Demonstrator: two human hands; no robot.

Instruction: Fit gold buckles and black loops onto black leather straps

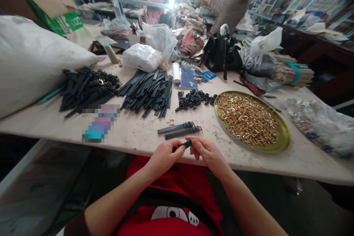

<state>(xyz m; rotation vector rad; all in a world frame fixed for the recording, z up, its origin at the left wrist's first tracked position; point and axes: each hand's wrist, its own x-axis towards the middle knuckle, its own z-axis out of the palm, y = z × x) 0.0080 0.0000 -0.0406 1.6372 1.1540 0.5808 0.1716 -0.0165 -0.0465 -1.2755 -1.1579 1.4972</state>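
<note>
Near the table's front edge, my left hand [167, 153] pinches a short black strap [186, 144]. My right hand [204, 150] closes its fingertips on the strap's other end. Just beyond my hands lie two finished-looking black straps [177, 128] with gold buckles at their right ends, and one loose gold buckle [172, 122]. Farther back are a pile of flat black strips [149, 92] and a heap of small black loops [195, 99]. To the right, a round gold tray [283, 141] holds many gold buckles [249, 120].
Buckled black straps [85, 86] pile up at the left beside a large white sack [38, 62]. Behind stand a white spool [176, 72], a blue booklet [188, 78], a black bag [222, 51] and plastic-wrapped bundles. A clear plastic bag [323, 125] lies far right. People are in the background.
</note>
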